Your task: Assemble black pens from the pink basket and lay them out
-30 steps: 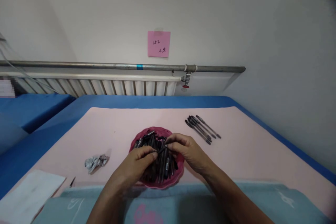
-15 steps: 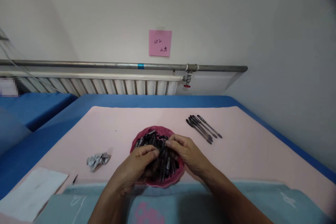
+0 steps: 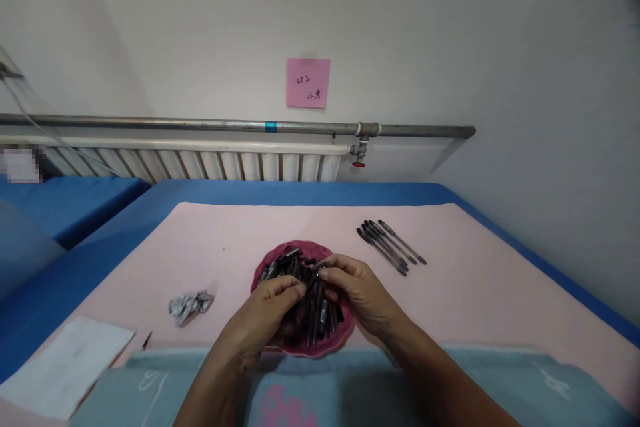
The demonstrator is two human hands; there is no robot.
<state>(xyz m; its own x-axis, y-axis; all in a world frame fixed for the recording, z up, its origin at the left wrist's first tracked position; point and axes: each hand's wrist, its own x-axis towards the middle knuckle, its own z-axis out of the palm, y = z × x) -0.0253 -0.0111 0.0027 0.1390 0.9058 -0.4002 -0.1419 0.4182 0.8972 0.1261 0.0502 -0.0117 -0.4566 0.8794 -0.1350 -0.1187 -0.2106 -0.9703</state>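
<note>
Over a round pink basket [image 3: 320,350] full of black pen parts [image 3: 324,313], my left hand [image 3: 267,310] and my right hand [image 3: 355,287] are close together. Between their thumbs and fingertips they pinch a short black pen part [image 3: 313,280], slanting up to the right. Whether it is one piece or two pieces joined cannot be seen, as the fingers cover its ends. Several capped pens [image 3: 385,243] lie side by side on the pink tabletop, beyond my right hand.
Left of the basket is a crumpled grey-white wad [image 3: 190,305]. A white sheet [image 3: 65,363] and a small dark pointed piece [image 3: 147,340] lie at the front left. A blue-green cloth [image 3: 490,380] covers the near edge. Behind the table [image 3: 295,191] stands a radiator [image 3: 250,163].
Both hands stay at the basket, still pinching the pen part, with only slight finger movement at the right hand. The whole view has shifted a little.
</note>
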